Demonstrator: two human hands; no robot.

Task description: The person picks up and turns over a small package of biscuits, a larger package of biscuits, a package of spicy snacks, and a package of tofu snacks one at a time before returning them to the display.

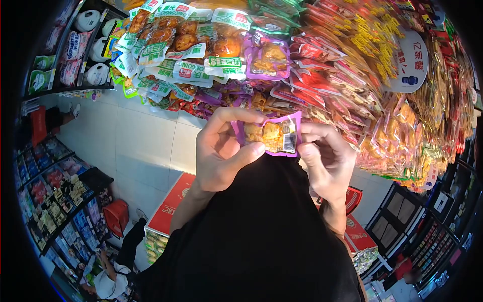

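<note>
Between my two hands is a small purple-edged snack packet with a clear window, brown-yellow food inside and a barcode at its right. My left hand pinches the packet's left side between thumb and fingers. On the other side, my right hand grips the right edge with thumb and fingertips. Just beyond lies a similar purple packet on the heaped display. White and green packets marked CHONGQING are piled to its left, and red packets to its right.
A white sign stands among the packets at the right. Red-topped boxes are near my body. Shelves with goods line the left, where a red basket and a person are. Tiled floor shows beside the display.
</note>
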